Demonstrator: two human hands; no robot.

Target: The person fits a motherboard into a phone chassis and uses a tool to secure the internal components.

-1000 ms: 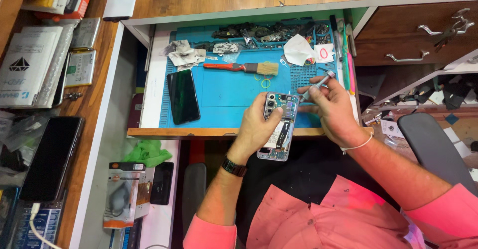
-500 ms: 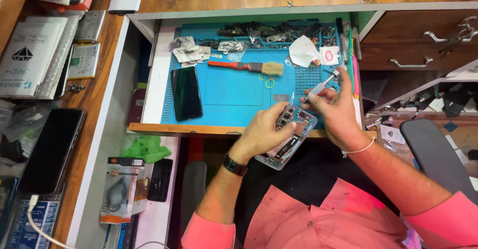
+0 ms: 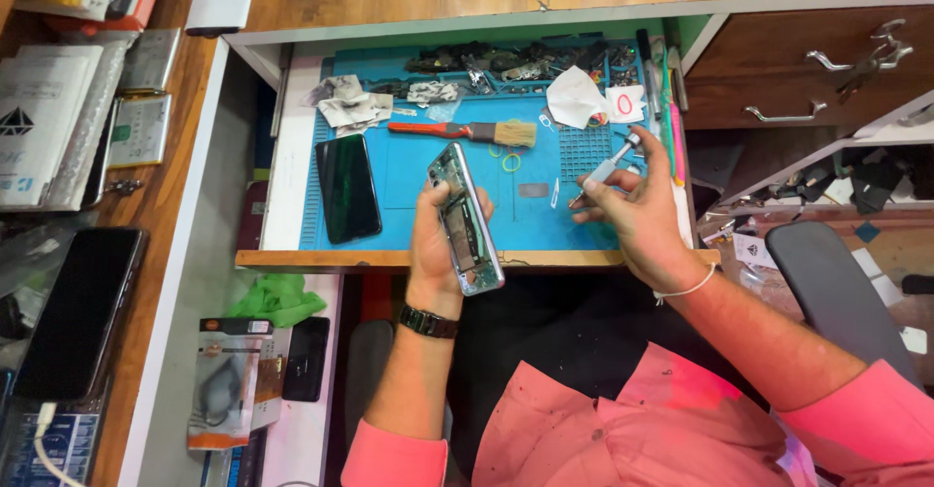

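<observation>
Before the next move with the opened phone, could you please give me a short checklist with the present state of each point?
1. Left hand has a firm hold on the opened phone: ok, fingers wrap its edges and it is tilted on its side above the mat's front edge.
2. Right hand has the screwdriver: ok, held in the fingers, tip pointing toward the phone.
3. Tip clear of the phone: ok, a gap shows between them.
4. Blue mat has bare room to set the phone down: ok, between the black screen panel and the right hand.
5. Brush out of the way: ok, it lies farther back.
6. Loose screws accounted for: cannot tell, too small.
</observation>
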